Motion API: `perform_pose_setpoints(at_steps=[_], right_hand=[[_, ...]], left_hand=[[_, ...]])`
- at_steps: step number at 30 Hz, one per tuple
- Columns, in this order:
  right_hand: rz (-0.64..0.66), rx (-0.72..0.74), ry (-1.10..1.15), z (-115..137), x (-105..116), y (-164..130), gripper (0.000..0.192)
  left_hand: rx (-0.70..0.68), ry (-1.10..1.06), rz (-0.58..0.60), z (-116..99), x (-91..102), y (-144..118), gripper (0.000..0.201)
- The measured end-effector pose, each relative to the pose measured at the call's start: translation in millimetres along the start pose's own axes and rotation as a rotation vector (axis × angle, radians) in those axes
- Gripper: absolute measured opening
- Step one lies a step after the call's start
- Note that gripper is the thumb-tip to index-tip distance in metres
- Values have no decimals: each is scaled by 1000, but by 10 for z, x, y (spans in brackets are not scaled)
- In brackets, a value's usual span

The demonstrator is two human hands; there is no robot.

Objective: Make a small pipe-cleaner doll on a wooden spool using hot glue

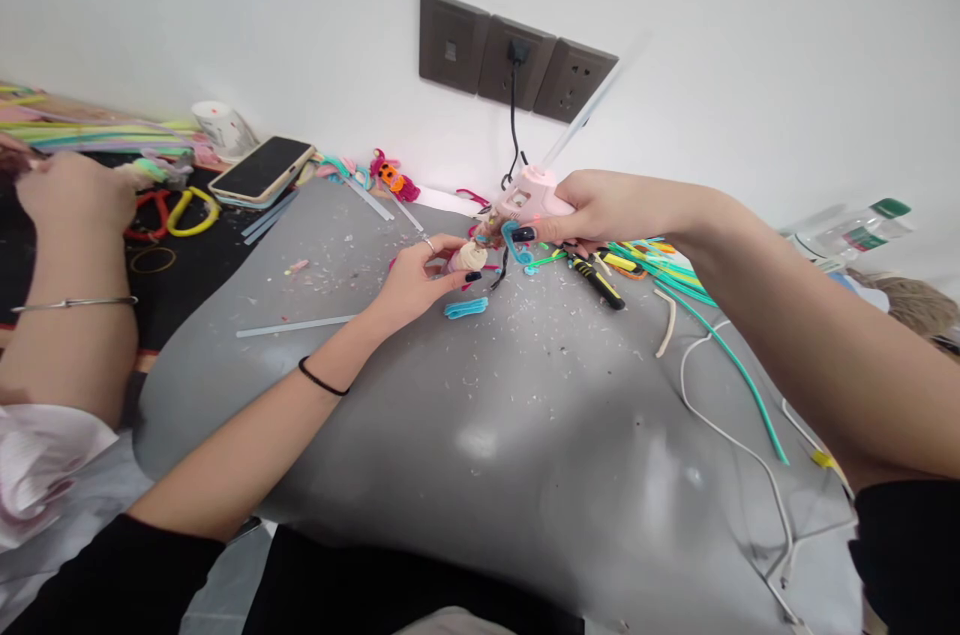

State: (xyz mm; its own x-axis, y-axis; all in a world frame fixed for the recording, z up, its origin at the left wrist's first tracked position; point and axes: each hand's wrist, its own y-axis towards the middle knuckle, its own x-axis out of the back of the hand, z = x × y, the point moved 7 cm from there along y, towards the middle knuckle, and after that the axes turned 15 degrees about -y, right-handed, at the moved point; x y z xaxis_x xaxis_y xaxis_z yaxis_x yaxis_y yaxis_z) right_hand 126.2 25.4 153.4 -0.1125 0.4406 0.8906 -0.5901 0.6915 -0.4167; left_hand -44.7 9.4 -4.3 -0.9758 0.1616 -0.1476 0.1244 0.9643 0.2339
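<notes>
We are holding a small cream craft piece (471,257) just above the grey mat (525,435), near its far edge; our left hand (420,277) is pinching it between fingertips. Our right hand (592,207) is gripping a pink glue gun (529,197), whose nozzle is pointing down at the piece, nearly touching it. A black cord (513,130) is running from the gun up to the wall socket (516,62). A blue folded strip (466,308) is lying just beside our left hand, and a yellow-and-black cutter (598,280) is resting under our right wrist among green sticks (720,345). To the far left, another person's hand (75,200) is working near a phone (261,170) and a white cup (222,127), whose contents we cannot see.
</notes>
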Motion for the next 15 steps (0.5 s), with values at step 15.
perform_pose_setpoints(at_steps=[15], right_hand=[[-1,-8,14,-40,-4,-18,44]], left_hand=[[12,3,7,-23,1,-8,48]])
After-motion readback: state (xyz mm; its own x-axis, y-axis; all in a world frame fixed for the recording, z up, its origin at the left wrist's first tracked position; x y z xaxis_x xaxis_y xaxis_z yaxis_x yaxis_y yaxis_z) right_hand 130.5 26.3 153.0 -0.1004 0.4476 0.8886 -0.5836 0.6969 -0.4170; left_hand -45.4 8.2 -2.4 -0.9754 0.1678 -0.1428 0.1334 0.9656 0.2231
